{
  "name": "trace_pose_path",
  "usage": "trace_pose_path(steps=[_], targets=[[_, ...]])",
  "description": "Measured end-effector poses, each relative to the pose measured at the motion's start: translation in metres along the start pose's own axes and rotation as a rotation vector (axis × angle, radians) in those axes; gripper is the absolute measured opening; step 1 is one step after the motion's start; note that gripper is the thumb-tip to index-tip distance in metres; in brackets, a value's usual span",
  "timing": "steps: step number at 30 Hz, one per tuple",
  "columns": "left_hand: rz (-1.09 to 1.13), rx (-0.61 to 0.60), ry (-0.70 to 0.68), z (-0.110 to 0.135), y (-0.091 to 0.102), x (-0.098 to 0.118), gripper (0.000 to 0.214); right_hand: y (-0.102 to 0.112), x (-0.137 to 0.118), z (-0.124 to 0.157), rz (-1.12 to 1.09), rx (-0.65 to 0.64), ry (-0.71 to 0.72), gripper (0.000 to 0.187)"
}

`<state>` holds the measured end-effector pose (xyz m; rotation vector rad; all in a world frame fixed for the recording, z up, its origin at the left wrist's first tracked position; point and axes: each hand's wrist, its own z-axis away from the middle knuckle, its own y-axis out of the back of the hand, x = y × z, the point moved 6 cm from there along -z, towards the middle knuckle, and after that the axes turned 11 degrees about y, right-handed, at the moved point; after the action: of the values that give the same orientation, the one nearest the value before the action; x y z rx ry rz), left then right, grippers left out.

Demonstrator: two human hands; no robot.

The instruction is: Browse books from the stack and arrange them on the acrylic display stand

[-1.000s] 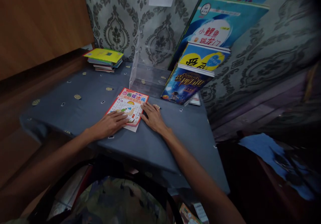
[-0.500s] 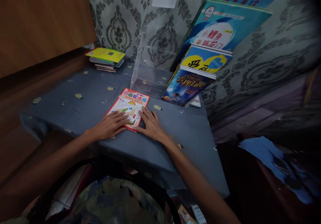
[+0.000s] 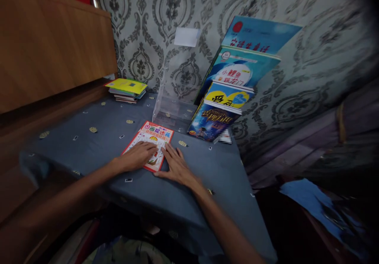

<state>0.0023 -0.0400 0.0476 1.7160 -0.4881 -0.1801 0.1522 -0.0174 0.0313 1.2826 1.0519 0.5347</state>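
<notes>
A picture book [image 3: 154,135] with a red border and a colourful title lies on the cloth near the table's front edge. Across its lower left part rests my left hand [image 3: 136,156], palm down with the fingers stretched out over the cover. My right hand [image 3: 177,167] lies at the book's right side. Its fingers are spread, with the fingertips on the right edge and the thumb by the lower corner. Both hands hide part of the lower cover. Neither hand grips the book.
Behind the book stands a clear plastic rack [image 3: 168,116]. On its right several books [image 3: 214,120] stand in tiers. A stack of books with a yellow top one [image 3: 127,85] lies at the back left. Blue cloth [image 3: 310,201] hangs at the right.
The camera has tilted up, so everything sits lower in view. My left hand has slid right and further over the cover. My right hand stays at the book's right edge.
</notes>
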Motion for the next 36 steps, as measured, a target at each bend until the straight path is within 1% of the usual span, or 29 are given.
trace_pose_path(steps=[3,6,10,13,16,18,21,24,27,29,32,34,36], targets=[[-0.031,-0.059,0.02,-0.033,-0.011,-0.005,0.042,0.003,-0.002,0.001,0.013,0.002,-0.004,0.106],[-0.033,-0.122,0.022,-0.066,-0.02,-0.008,0.048,0.003,-0.002,0.0,0.02,-0.008,-0.015,0.109],[-0.037,-0.145,0.045,-0.104,-0.024,-0.006,0.051,0.004,-0.002,-0.001,0.007,-0.022,-0.013,0.11],[-0.067,-0.136,0.064,-0.123,-0.025,-0.002,0.049,0.008,-0.005,0.0,-0.008,-0.026,-0.021,0.109],[-0.098,-0.125,0.069,-0.131,-0.027,0.002,0.043,0.012,-0.008,0.0,-0.021,-0.045,-0.047,0.11],[-0.096,-0.108,0.072,-0.13,-0.029,0.001,0.042,0.013,-0.009,0.001,-0.024,-0.053,-0.056,0.111],[-0.041,-0.054,0.054,-0.121,-0.031,-0.003,0.047,0.013,-0.009,0.001,-0.019,-0.045,-0.05,0.107],[0.034,-0.013,0.03,-0.103,-0.029,-0.013,0.049,0.012,-0.008,0.001,-0.012,-0.022,-0.039,0.102],[0.052,0.025,0.044,-0.077,-0.024,-0.028,0.048,0.011,-0.007,0.002,-0.011,-0.022,-0.036,0.1],[0.039,0.075,0.098,-0.06,-0.018,-0.041,0.043,0.011,-0.007,0.002,-0.01,-0.031,-0.034,0.101],[0.005,0.166,0.277,-0.038,-0.008,-0.063,0.038,0.011,-0.006,0.002,-0.01,-0.024,-0.044,0.102],[-0.017,0.195,0.41,-0.029,-0.005,-0.076,0.038,0.011,-0.006,0.002,-0.021,-0.025,-0.054,0.103],[-0.017,0.205,0.481,-0.023,-0.005,-0.083,0.039,0.011,-0.006,0.002,-0.036,-0.033,-0.065,0.104]])
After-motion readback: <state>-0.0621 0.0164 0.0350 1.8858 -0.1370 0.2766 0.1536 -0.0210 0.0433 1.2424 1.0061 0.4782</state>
